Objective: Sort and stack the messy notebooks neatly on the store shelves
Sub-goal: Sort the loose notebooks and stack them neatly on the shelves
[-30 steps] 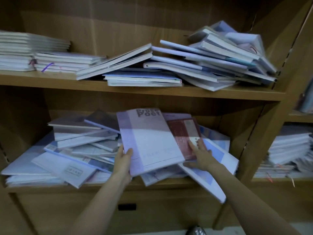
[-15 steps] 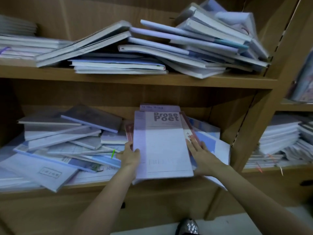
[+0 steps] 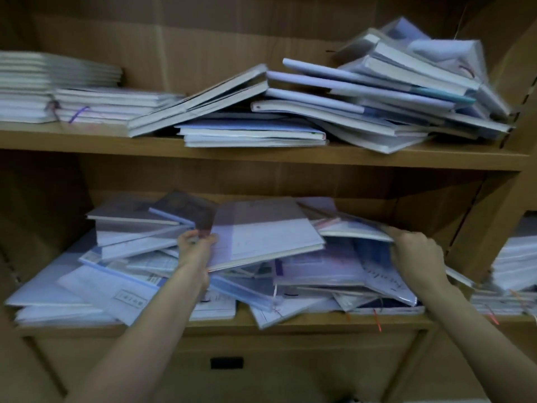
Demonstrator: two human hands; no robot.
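A messy heap of notebooks (image 3: pixel 139 289) covers the lower shelf (image 3: pixel 220 322). My left hand (image 3: pixel 196 248) grips the left edge of a large white-and-lilac notebook (image 3: pixel 261 228), which is lifted and tilted above the heap. My right hand (image 3: pixel 415 254) holds the right edge of a thin plastic-wrapped notebook (image 3: pixel 351 228) raised off the pile at the shelf's right end. More notebooks (image 3: pixel 363 94) lie slanted and fanned out on the upper shelf (image 3: pixel 261 155).
Neat white stacks (image 3: pixel 52 91) sit at the upper shelf's left end. A wooden upright (image 3: pixel 476 228) closes the lower bay on the right; beyond it another stack (image 3: pixel 514 266) rests on a neighbouring shelf. A dark notebook (image 3: pixel 186 212) leans on the left pile.
Both hands have spread apart and risen. The large notebook that lay flat is now lifted and tilted, and my right hand has shifted right onto a thin wrapped notebook. The camera tilted up.
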